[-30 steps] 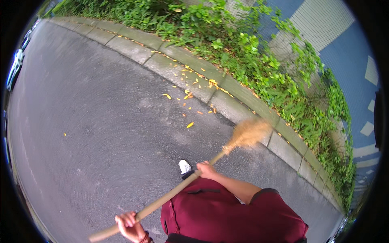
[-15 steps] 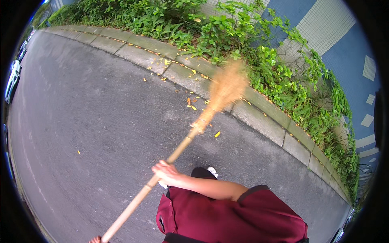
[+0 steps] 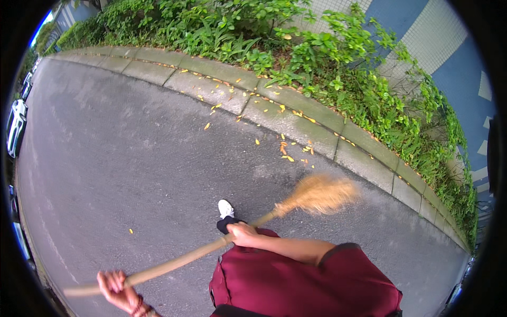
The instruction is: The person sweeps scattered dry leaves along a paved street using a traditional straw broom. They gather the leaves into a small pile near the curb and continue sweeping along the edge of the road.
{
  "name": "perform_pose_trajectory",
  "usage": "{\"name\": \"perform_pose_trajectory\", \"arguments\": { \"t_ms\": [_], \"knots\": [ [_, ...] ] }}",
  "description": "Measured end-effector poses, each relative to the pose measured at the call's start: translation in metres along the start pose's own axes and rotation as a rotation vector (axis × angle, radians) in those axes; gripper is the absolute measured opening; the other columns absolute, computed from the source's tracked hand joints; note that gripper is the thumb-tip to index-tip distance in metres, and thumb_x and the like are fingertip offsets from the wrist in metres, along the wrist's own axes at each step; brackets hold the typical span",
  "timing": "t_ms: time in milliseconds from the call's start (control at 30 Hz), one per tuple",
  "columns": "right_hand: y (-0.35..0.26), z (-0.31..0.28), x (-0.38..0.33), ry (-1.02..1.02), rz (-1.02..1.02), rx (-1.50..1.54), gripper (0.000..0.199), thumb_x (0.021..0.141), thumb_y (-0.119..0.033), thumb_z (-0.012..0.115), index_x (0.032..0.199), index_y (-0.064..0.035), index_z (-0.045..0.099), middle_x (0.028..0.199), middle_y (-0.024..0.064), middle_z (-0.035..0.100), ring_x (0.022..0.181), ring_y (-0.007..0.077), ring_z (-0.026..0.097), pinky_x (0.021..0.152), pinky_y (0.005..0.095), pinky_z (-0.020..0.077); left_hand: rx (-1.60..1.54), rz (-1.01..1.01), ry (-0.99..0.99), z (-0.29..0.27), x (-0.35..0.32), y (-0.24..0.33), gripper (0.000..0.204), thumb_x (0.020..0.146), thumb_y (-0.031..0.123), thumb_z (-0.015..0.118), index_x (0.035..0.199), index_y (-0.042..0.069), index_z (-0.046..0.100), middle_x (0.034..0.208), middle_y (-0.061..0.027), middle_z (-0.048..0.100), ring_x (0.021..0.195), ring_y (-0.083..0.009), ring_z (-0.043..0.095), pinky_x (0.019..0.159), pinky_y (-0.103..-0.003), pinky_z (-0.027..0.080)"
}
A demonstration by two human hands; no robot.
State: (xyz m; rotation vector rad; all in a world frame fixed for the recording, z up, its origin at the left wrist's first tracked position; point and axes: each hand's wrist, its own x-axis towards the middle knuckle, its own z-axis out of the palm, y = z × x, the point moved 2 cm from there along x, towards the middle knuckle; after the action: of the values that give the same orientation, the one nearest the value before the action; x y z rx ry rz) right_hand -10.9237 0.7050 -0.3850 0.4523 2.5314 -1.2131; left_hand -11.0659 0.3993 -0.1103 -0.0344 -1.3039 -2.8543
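Observation:
A straw broom [image 3: 322, 194] with a long bamboo handle lies slantwise across the view, its bristles blurred, to the right of my body over the asphalt. My right hand [image 3: 243, 234] is wrapped round the handle near the middle, close to my waist. Toward the handle's far left end, my left hand [image 3: 119, 290], with a red beaded bracelet at the wrist, is closed round it. Yellow and orange fallen leaves [image 3: 285, 150] lie scattered on the road beyond the bristles and along the kerb [image 3: 306, 127].
Green shrubs [image 3: 348, 79] grow behind the kerb, before a blue and white tiled wall [image 3: 454, 58]. Parked cars [image 3: 17, 127] line the far left edge. My white shoe [image 3: 225, 208] is on the asphalt road [image 3: 132, 148]. One stray leaf [image 3: 131, 231] lies at left.
The broom head has swung from the kerb back toward me and to the right. Both hands keep hold; my left hand has risen into fuller view, and a white shoe now shows ahead.

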Motion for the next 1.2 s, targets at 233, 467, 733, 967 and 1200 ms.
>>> {"name": "perform_pose_trajectory", "arguments": {
  "t_ms": [233, 467, 733, 967, 1200],
  "knots": [
    [-0.200, -0.006, 0.215, 0.076, -0.521, 0.060, 0.028, 0.069, -0.001, 0.059, 0.094, -0.0046, 0.046, 0.092, 0.0117, 0.051, 0.094, 0.0314, 0.048, 0.073, 0.0440, 0.0433, -0.080, 0.427, 0.207, -0.013, 0.070, 0.108, 0.032, 0.088, 0.014, 0.046, 0.059, 0.015, 0.034, 0.049, 0.0035, 0.022, 0.046, -0.0101, 0.026, 0.053, -0.028, 0.029],
    [-0.312, -0.035, 0.292, 0.103, -0.505, -0.028, 0.029, 0.066, -0.001, 0.062, 0.090, -0.0065, 0.047, 0.088, 0.0106, 0.051, 0.092, 0.0268, 0.050, 0.071, 0.0399, 0.0470, 0.122, 0.481, 0.175, -0.118, 0.234, 0.162, 0.031, 0.088, 0.022, 0.047, 0.061, 0.014, 0.036, 0.051, 0.0028, 0.026, 0.050, -0.0123, 0.032, 0.059, -0.033, 0.033],
    [-0.074, -0.112, 0.319, 0.864, -0.045, 0.006, 0.007, 0.066, -0.003, 0.060, 0.071, -0.0071, 0.056, 0.075, 0.0109, 0.056, 0.076, 0.0298, 0.055, 0.070, 0.0356, 0.0464, -0.075, -0.321, -0.008, -0.016, 0.370, -0.107, 0.019, 0.086, 0.016, 0.058, 0.070, 0.012, 0.046, 0.059, 0.0008, 0.049, 0.056, -0.0136, 0.050, 0.079, -0.041, 0.047],
    [0.053, -0.179, 0.353, 0.824, 0.301, -0.213, 0.020, 0.070, -0.015, 0.068, 0.070, -0.0070, 0.050, 0.076, 0.0112, 0.053, 0.075, 0.0303, 0.050, 0.074, 0.0380, 0.0435, 0.126, -0.593, -0.865, 0.121, 0.415, -0.221, 0.014, 0.083, 0.013, 0.061, 0.073, 0.004, 0.056, 0.081, -0.0093, 0.061, 0.092, -0.0265, 0.057, 0.100, -0.048, 0.032],
    [-0.175, -0.153, 0.598, 0.561, 0.366, 1.541, 0.010, 0.079, -0.011, 0.056, 0.084, -0.0040, 0.050, 0.078, 0.0094, 0.053, 0.072, 0.0231, 0.057, 0.063, 0.0396, 0.0474, 0.436, -0.034, -0.188, 0.056, 0.521, -0.079, 0.033, 0.087, 0.028, 0.053, 0.064, 0.010, 0.037, 0.059, -0.0031, 0.040, 0.060, -0.0177, 0.044, 0.085, -0.045, 0.043]
  ]
}}
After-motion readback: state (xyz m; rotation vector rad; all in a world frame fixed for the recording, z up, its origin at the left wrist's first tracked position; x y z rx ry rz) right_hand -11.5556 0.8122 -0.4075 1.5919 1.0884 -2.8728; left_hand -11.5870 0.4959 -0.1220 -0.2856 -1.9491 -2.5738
